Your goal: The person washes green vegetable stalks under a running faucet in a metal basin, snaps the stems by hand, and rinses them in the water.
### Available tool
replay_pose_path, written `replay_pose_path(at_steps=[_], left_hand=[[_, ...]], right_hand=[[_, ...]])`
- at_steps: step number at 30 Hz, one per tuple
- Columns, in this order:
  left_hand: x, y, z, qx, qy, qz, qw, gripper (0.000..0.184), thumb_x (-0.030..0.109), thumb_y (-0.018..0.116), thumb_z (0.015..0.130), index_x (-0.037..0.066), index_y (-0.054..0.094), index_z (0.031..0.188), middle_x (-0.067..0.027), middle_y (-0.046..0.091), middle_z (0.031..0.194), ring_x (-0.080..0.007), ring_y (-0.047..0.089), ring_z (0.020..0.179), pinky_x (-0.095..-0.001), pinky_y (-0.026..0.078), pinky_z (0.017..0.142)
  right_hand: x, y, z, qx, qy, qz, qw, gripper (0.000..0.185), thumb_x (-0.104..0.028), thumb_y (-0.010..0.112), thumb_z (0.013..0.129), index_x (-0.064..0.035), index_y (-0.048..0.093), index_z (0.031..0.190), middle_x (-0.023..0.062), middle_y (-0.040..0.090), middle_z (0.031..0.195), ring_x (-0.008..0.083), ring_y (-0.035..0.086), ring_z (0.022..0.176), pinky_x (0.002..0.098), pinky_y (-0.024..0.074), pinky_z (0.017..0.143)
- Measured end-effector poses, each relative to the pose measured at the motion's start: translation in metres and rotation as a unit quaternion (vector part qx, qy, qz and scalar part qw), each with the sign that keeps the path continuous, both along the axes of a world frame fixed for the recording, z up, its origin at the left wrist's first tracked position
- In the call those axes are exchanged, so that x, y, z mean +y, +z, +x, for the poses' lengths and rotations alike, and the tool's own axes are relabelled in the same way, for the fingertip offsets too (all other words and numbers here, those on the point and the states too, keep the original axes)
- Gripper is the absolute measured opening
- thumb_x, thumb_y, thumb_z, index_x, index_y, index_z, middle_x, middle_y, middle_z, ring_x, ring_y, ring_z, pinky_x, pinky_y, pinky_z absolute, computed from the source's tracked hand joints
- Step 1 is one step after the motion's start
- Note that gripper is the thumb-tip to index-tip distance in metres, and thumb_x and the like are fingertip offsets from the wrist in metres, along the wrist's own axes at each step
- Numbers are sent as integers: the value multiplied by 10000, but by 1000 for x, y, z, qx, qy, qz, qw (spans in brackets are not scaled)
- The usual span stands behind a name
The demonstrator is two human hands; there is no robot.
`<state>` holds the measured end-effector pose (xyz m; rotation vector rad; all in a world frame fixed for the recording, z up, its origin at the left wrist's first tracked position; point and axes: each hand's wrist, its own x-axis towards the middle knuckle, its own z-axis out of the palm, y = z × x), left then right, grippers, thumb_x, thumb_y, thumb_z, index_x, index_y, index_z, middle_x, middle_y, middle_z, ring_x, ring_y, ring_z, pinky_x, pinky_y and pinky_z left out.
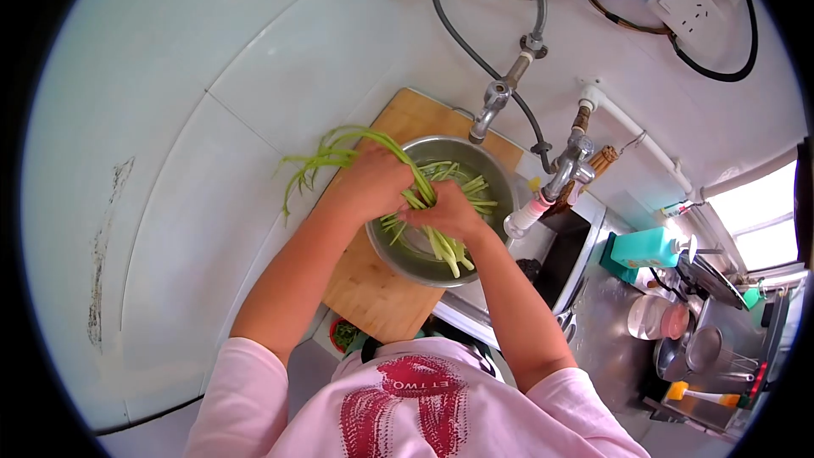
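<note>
A bunch of long green vegetable stalks (423, 185) runs through both my hands, its thin, leafless-looking ends hanging out to the left over the cutting board's edge. My left hand (379, 175) is closed around the bunch at the basin's left rim. Lower down, my right hand (447, 210) grips the same stalks, with their thick pale ends pointing down into the metal basin (509, 191). More cut stalks (480, 189) lie in the basin, in what looks like water. Under the basin is a wooden cutting board (373, 293).
Two taps hang close by: a bare metal faucet (489, 110) above the basin and another with a pink nozzle (532, 210) at its right. A sink (570, 259) lies to the right. Beyond are a teal bottle (644, 248) and pans (704, 348). A red container (343, 335) sits below the board.
</note>
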<state>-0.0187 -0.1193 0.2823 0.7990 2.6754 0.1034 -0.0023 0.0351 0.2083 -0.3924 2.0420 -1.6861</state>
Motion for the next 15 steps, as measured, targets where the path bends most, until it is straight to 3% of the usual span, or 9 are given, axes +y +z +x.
replay_pose_path(at_steps=[2, 3, 5, 7, 9, 10, 12, 13, 15], left_hand=[[0, -12, 3, 203, -36, 133, 969, 248, 119, 707, 613, 69, 641, 847, -84, 619, 857, -283, 521, 970, -396, 381, 881], [3, -7, 10, 201, -37, 134, 970, 248, 119, 707, 613, 69, 641, 847, -84, 619, 857, -283, 521, 970, -396, 381, 881], [8, 15, 36, 315, 29, 277, 907, 214, 85, 677, 668, 29, 613, 864, -102, 608, 870, -268, 544, 907, -347, 438, 815], [-6, 19, 73, 234, 91, 390, 886, 143, 36, 624, 746, 2, 577, 877, -107, 600, 921, -220, 571, 835, -290, 470, 741], [-10, -12, 105, 60, 253, 549, 794, 94, 50, 542, 825, 18, 553, 913, -82, 593, 964, -169, 582, 789, -265, 472, 728], [-8, -31, 115, 60, 257, 550, 792, 94, 50, 542, 825, 18, 553, 913, -82, 593, 964, -169, 582, 789, -265, 472, 728], [-1, -75, 125, -103, 478, 706, 512, 178, 195, 493, 881, 30, 530, 936, -57, 589, 958, -162, 561, 874, -313, 463, 771], [-1, -103, 131, -102, 481, 707, 508, 178, 195, 493, 881, 30, 530, 936, -57, 589, 958, -162, 561, 874, -313, 463, 771], [2, -134, 136, -250, 649, 683, 223, 360, 346, 472, 885, 21, 493, 1038, -115, 567, 979, -246, 555, 970, -339, 446, 820]], right_hand=[[4, 2, 0, -22, -17, 1, 1000, 227, -148, 722, 691, 3, 596, 804, 36, 579, 673, 90, 516, 594, 251, 418, 540], [5, 3, 0, -44, -29, 2, 999, 194, -141, 697, 722, 0, 595, 806, 35, 574, 661, 91, 519, 579, 246, 417, 523], [5, -7, -3, -48, -65, -53, 995, 170, -117, 675, 740, 7, 576, 802, 48, 571, 653, 105, 528, 571, 254, 437, 525], [2, -18, -6, -51, -102, -109, 987, 149, -92, 653, 759, 14, 557, 798, 61, 569, 645, 119, 536, 562, 262, 456, 527], [-2, -24, -7, -117, -130, -239, 955, 130, -43, 601, 786, 19, 504, 847, 84, 570, 684, 160, 569, 585, 277, 481, 534], [-3, -24, -8, -118, -127, -237, 956, 130, -43, 601, 786, 19, 504, 847, 84, 570, 684, 160, 569, 585, 277, 481, 534], [-7, -23, -10, -166, -149, -254, 941, 170, -24, 583, 793, 8, 458, 902, 107, 572, 729, 192, 586, 597, 296, 496, 541], [-9, -24, -11, -168, -146, -252, 942, 170, -24, 583, 793, 8, 458, 902, 107, 572, 729, 192, 586, 597, 296, 496, 541], [-12, -26, -14, -198, -156, -316, 915, 223, -49, 618, 787, -15, 466, 946, 101, 581, 741, 195, 595, 624, 296, 511, 566]])
